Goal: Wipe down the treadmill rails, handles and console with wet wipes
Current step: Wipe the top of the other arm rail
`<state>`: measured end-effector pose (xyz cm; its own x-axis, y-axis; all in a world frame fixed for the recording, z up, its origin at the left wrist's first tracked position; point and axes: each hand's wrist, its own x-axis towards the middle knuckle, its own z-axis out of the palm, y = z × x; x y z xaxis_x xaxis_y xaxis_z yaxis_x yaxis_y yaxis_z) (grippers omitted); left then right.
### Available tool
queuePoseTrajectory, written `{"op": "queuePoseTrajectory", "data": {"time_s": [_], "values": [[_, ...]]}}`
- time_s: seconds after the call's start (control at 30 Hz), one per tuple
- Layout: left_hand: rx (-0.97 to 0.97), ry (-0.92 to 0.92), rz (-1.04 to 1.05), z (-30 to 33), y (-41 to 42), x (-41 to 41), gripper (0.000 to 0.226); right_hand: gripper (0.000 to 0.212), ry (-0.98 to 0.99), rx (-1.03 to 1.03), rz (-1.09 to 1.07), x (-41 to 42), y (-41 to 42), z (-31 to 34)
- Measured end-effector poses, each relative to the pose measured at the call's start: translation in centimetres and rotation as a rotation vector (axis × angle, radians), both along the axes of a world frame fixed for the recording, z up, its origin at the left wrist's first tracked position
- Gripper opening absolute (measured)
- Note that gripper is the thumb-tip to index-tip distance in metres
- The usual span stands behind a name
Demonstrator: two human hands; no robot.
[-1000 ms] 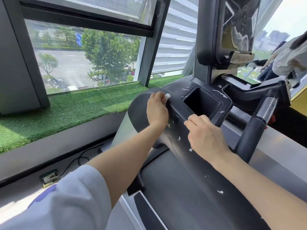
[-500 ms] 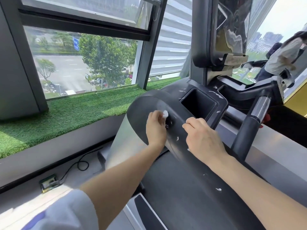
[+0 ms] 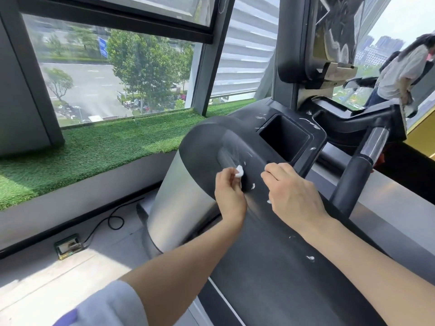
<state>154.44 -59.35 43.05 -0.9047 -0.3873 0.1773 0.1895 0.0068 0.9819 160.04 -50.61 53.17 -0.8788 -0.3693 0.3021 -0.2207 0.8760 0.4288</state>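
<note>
My left hand [image 3: 229, 196] pinches a small balled white wet wipe [image 3: 239, 171] against the dark, rounded left arm of the treadmill [image 3: 202, 147]. My right hand [image 3: 292, 196] rests on the same dark surface just to the right, fingers curled under; I cannot tell whether it holds anything. White shreds of wipe [image 3: 310, 258] dot the black plastic. A square cup recess [image 3: 283, 140] sits behind both hands. The console screen [image 3: 334, 31] rises at the top right, and a black-and-chrome handle [image 3: 362, 161] stands at the right.
A ledge of artificial grass [image 3: 94, 151] runs under the window at left. A black cable [image 3: 113, 220] and a floor socket [image 3: 68, 247] lie on the floor below. Another person [image 3: 404, 69] stands at a machine at the far right.
My left hand has slid down the rounded arm toward me with the wipe. My right hand has kept its place on the surface. The view has tilted slightly.
</note>
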Motion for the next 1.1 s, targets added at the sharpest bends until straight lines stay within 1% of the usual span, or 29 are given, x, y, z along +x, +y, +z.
{"op": "queuePoseTrajectory", "data": {"time_s": [0.07,0.17,0.23,0.3,0.4,0.5,0.6,0.77,0.83,0.97,1.03,1.1], "values": [[0.008,0.003,0.006,0.2,-0.6,-0.6,0.008,0.026,0.006,0.010,-0.003,-0.2,-0.1,0.1],[0.051,-0.081,0.074,1.3,-2.5,-3.9,0.011,0.025,0.023,-0.006,-0.003,-0.3,-0.3,0.2],[0.079,-0.122,0.094,1.5,-2.4,-4.4,0.011,0.026,0.018,-0.015,-0.002,-0.1,-0.3,0.1],[0.086,-0.101,0.046,1.1,-0.9,-2.0,0.009,0.027,0.011,-0.020,-0.008,0.1,-0.2,-0.1],[0.047,-0.051,-0.053,0.6,0.2,1.4,0.016,0.031,0.013,-0.004,-0.015,0.2,-0.3,-0.2],[0.028,-0.039,-0.019,2.0,-1.2,-1.5,0.009,0.030,0.016,-0.011,-0.015,0.3,-0.3,-0.1],[0.048,-0.027,0.024,3.2,-2.1,-3.7,0.008,0.029,0.014,-0.016,-0.011,0.7,-0.4,-0.2],[0.016,0.007,-0.069,1.6,-0.2,2.0,0.009,0.027,0.017,-0.016,-0.011,1.0,-0.3,-0.3],[0.005,0.023,-0.056,2.1,-0.7,0.9,0.009,0.026,0.015,-0.013,-0.011,1.0,-0.4,-0.3],[0.048,-0.027,0.022,3.7,-2.0,-3.0,0.009,0.026,0.010,-0.025,-0.013,1.1,-0.4,-0.3],[0.044,-0.009,0.001,3.1,-1.1,-1.2,0.009,0.028,0.013,-0.025,-0.018,1.3,-0.2,-0.4],[0.030,0.028,-0.076,2.2,-0.1,1.9,0.011,0.028,0.019,-0.021,-0.016,1.5,0.1,-0.6]]}}
